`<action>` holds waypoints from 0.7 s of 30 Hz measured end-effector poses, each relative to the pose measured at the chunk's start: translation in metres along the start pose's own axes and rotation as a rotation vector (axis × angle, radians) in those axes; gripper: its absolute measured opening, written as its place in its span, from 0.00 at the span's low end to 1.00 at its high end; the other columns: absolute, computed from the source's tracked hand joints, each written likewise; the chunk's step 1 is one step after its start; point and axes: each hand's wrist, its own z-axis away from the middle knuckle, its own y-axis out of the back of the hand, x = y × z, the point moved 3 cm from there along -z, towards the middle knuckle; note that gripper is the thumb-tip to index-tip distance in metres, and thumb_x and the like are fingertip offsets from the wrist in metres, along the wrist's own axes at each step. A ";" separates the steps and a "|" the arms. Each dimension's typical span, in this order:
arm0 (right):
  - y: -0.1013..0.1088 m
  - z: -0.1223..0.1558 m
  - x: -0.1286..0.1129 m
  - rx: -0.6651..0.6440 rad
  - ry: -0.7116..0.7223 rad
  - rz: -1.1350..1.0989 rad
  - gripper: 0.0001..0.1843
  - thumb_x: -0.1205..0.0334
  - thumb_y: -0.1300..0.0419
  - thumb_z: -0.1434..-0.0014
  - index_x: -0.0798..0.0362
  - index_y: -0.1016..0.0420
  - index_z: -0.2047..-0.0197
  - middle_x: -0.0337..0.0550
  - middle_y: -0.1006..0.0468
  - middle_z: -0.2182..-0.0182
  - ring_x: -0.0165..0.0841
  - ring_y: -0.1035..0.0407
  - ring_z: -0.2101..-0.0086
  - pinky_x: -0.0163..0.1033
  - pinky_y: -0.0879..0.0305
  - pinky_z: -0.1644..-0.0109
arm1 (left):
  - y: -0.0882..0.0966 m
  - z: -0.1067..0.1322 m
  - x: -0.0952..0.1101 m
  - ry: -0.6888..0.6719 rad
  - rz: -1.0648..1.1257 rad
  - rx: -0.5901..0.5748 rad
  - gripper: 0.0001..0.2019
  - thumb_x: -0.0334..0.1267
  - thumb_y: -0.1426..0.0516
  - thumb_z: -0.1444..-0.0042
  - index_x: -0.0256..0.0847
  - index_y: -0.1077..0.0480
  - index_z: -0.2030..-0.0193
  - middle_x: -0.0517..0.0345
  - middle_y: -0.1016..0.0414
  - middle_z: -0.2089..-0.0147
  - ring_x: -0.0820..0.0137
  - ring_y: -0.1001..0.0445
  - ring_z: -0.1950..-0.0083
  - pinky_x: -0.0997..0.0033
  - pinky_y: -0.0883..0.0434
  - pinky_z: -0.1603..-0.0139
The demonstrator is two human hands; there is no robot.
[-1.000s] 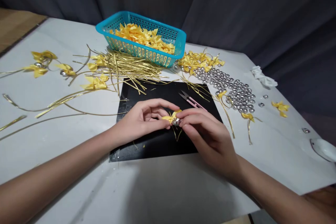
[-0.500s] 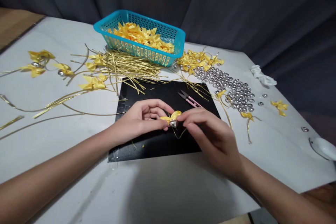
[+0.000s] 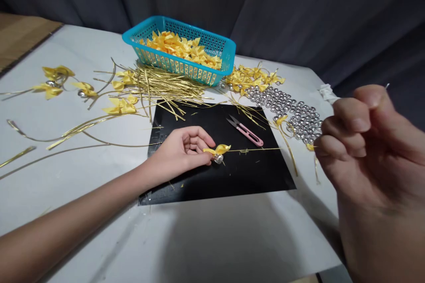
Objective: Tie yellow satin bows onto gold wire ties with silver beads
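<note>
My left hand (image 3: 187, 148) is closed, its thumb and index finger pinching a yellow ribbon bow (image 3: 222, 148) over the black mat (image 3: 206, 185). A silver bead (image 3: 218, 158) hangs at the bow's lower side. From the bow a thin yellowish thread (image 3: 262, 149) stretches rightward towards my right hand (image 3: 368, 141), its far part hard to see. Raised close to the camera, that hand is a closed pinch; a thin needle (image 3: 387, 86) shows only its tip above the fingers. Pink thread snips (image 3: 246, 131) lie on the mat between my hands.
A blue plastic basket (image 3: 229, 59) of yellow ribbon bows stands at the back. Before it lies a pile of gold cords (image 3: 166, 84). Silver beads (image 3: 275, 101) are spread on the right of the white table (image 3: 232, 239), and finished-looking bows (image 3: 121, 105) lie left.
My right hand has moved away from the bow, right and up towards the camera, drawing the slack thread loop out straight. My left hand keeps the bow in nearly the same place.
</note>
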 end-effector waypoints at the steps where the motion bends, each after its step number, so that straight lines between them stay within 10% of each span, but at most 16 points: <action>1: 0.001 -0.001 0.001 -0.017 0.006 -0.001 0.07 0.65 0.46 0.39 0.51 0.32 0.70 0.35 0.41 0.79 0.19 0.57 0.83 0.35 0.66 0.83 | 0.000 0.000 0.000 -0.006 0.006 -0.001 0.09 0.24 0.38 0.60 0.34 0.32 0.71 0.65 0.29 0.79 0.79 0.29 0.77 0.82 0.35 0.74; 12: -0.046 0.024 0.069 -0.255 -0.459 0.339 0.17 0.51 0.34 0.54 0.57 0.30 0.73 0.31 0.44 0.83 0.19 0.55 0.81 0.30 0.62 0.80 | -0.001 0.002 0.000 -0.046 0.044 -0.086 0.05 0.31 0.37 0.55 0.34 0.27 0.70 0.60 0.24 0.76 0.76 0.27 0.74 0.79 0.32 0.70; 21: -0.049 0.030 0.073 -0.225 -0.540 0.315 0.16 0.54 0.34 0.53 0.59 0.27 0.68 0.31 0.42 0.82 0.19 0.52 0.80 0.30 0.61 0.78 | 0.002 0.001 -0.005 -0.074 0.101 -0.159 0.05 0.32 0.41 0.48 0.35 0.25 0.65 0.58 0.21 0.72 0.75 0.24 0.70 0.79 0.29 0.66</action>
